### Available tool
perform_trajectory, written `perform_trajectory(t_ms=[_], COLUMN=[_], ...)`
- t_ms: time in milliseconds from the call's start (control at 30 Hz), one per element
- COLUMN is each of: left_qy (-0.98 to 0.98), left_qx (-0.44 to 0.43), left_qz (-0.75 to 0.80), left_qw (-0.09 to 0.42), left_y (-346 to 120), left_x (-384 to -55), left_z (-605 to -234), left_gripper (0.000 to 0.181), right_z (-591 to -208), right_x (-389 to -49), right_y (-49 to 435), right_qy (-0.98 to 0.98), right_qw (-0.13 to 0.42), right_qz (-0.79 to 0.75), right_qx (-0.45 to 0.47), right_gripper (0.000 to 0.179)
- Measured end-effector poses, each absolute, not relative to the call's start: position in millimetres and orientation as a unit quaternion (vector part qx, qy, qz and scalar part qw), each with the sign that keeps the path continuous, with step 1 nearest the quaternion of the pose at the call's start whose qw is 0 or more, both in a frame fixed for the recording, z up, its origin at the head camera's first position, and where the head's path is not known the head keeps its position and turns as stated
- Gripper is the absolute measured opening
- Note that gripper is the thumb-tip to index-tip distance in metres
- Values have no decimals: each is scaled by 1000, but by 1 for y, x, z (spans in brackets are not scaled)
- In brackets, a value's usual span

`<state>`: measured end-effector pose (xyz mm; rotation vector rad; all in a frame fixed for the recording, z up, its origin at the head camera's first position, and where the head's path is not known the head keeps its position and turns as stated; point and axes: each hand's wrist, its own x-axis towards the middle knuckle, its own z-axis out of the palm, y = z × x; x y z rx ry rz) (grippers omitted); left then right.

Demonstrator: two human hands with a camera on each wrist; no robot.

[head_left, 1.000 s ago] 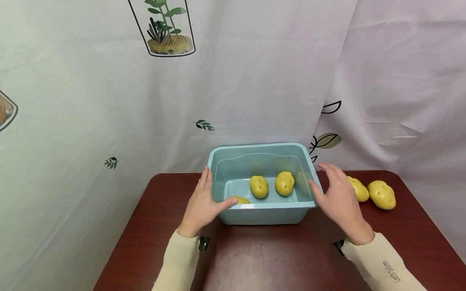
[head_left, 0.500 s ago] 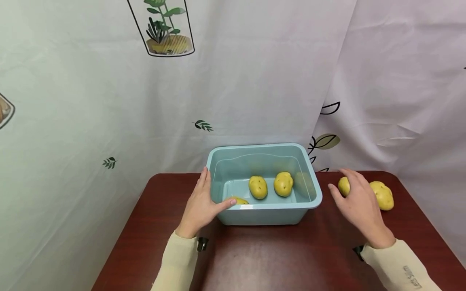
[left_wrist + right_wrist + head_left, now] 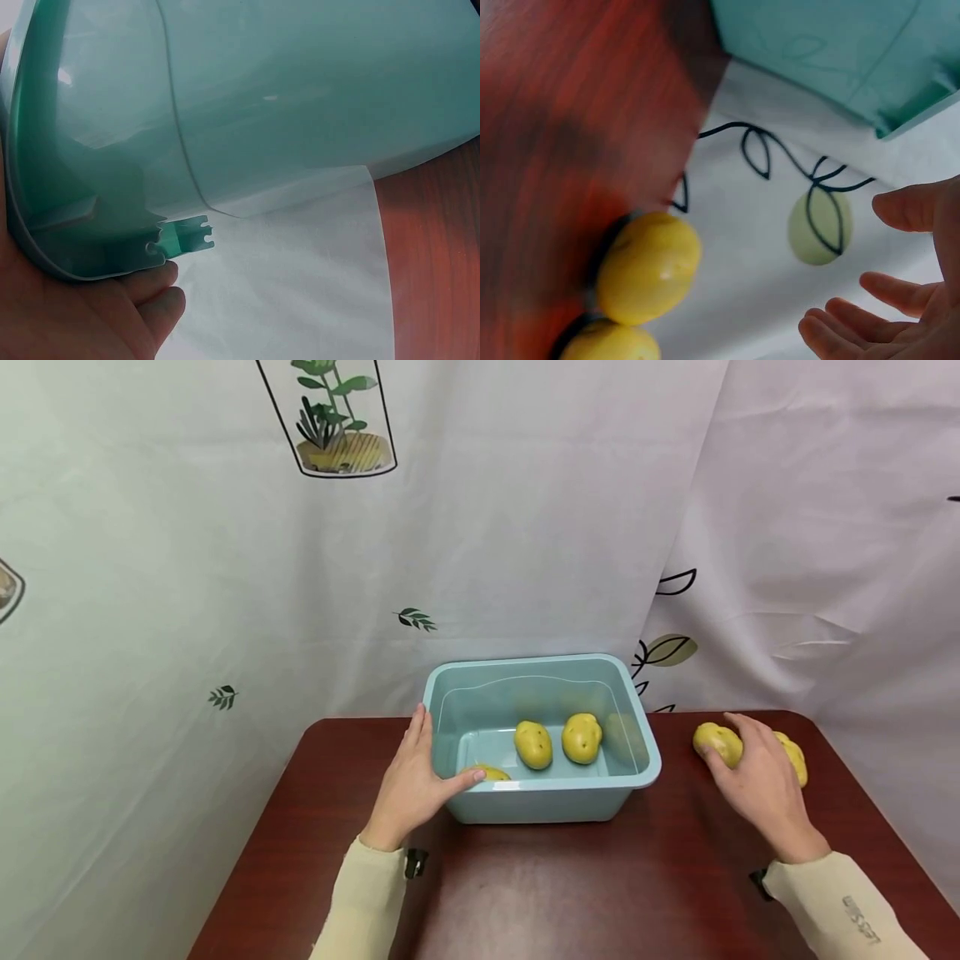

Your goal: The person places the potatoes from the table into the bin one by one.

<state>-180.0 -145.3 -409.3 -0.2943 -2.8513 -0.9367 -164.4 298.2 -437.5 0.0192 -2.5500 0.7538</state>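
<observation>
My left hand (image 3: 411,789) rests at the near left corner of a light blue plastic bin (image 3: 555,806), thumb over the front rim, fingers straight along the left side. In the left wrist view, fingertips (image 3: 166,300) show below the rim. Inside the bin lie two yellow potatoes (image 3: 533,745) in full view and a third potato (image 3: 492,772) mostly hidden by the front wall. My right hand (image 3: 767,781) hovers over two more potatoes on the right. One potato (image 3: 717,743) sits beyond its thumb; the other potato (image 3: 795,760) is partly covered. The right wrist view shows a gap between hand and potatoes (image 3: 649,266).
A dark red-brown wooden table (image 3: 555,893) carries everything. Behind it hangs a pale curtain (image 3: 525,552) printed with leaves and plant jars, close to the bin's back wall. The table's right edge runs just past the loose potatoes.
My right hand has moved right, away from the bin's right rim to the loose potatoes, and lowered towards them. My left hand and the bin have stayed put.
</observation>
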Motion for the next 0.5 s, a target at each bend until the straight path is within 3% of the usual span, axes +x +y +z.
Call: perform_trajectory(t_ms=[500], left_qy=[-939], left_qx=[-94], left_qz=[-323], left_qw=[68], left_y=[-146], left_x=[-179], left_z=[-411], left_gripper=[123], right_z=[-458], right_x=[-175], right_y=[317], right_qy=[-941], right_qw=[212], right_qz=[264], right_qx=[-12], right_gripper=[58])
